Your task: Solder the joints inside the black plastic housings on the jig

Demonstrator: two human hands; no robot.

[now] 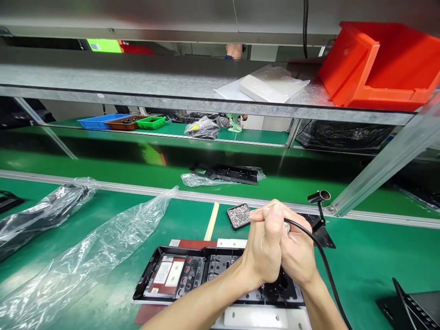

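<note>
My left hand (263, 247) and my right hand (299, 250) are closed together around a corded electric screwdriver, whose body is mostly hidden by the fingers. Its black cord (321, 250) leaves the top of the grip and curves down to the right. Below the hands lies a long black plastic housing (206, 275) with cutouts and small posts. It rests on a fixture with white blocks (254, 317) and a dark red base. Just beyond the hands is a small black dish of screws (238, 216). The tool's tip is hidden from view.
A metal tool holder (319, 197) stands at right, near a slanted frame post (388, 151). Clear plastic wrap (113, 238) and a bagged black part (44, 213) lie left. A black bracket (412, 307) sits lower right. Overhead, a shelf carries a red bin (388, 94).
</note>
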